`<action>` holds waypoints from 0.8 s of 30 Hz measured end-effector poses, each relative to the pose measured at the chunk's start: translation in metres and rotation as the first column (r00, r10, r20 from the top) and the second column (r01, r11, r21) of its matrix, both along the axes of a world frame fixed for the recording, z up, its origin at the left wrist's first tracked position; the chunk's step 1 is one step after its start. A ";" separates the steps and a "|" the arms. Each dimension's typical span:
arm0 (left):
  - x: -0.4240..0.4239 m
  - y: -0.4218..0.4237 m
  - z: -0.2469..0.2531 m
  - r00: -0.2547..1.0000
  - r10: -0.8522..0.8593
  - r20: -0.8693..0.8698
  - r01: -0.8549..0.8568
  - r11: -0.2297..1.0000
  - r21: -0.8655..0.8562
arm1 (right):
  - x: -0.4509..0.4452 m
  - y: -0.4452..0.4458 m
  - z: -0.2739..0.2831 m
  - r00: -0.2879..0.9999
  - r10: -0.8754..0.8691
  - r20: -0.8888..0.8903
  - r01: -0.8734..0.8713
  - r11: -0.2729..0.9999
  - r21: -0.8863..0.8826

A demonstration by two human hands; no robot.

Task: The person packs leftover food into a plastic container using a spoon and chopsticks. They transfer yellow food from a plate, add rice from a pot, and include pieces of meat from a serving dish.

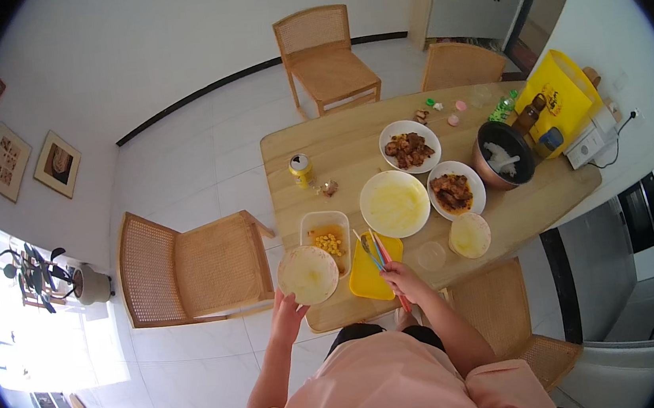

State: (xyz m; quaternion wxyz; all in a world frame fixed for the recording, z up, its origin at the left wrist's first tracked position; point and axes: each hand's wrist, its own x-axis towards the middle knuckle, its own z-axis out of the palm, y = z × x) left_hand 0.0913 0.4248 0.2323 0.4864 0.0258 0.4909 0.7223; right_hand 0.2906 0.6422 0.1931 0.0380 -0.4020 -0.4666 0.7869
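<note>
My left hand [288, 314] grips the near rim of a bowl [308, 274] with a patterned edge, tilted beside a plastic container [335, 219] that holds corn kernels in orange liquid. In my right hand [402, 281] is a bundle of chopsticks [384, 249] with a spoon [369, 250], over a yellow tray [369, 277]. Beyond the tray stands a large white plate [394, 204] with yellow residue. Two plates of browned meat, one farther off [410, 145] and one to the right [451, 189], stand near it. A small patterned bowl [469, 235] sits nearer me on the right.
A pot [502, 155] of rice stands at the right, near a yellow bag [564, 101] and a green bottle [502, 108]. A yellow can [301, 171] and food scraps [329, 189] lie to the left on the wooden table [344, 136]. Cane chairs [222, 263] surround it.
</note>
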 end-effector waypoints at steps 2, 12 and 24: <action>-0.009 0.007 0.000 0.999 -0.006 -0.044 0.005 1.000 -0.025 | -0.005 -0.005 0.023 0.996 0.067 -0.066 -0.050 0.971 0.232; -0.025 0.039 0.009 0.972 -0.147 -0.182 0.151 0.989 0.004 | -0.081 -0.033 0.087 0.886 0.289 0.364 -0.439 0.265 0.858; -0.034 0.043 0.015 0.984 -0.128 -0.126 0.143 0.983 0.112 | -0.091 0.001 0.100 0.942 0.184 0.280 -0.319 0.235 0.918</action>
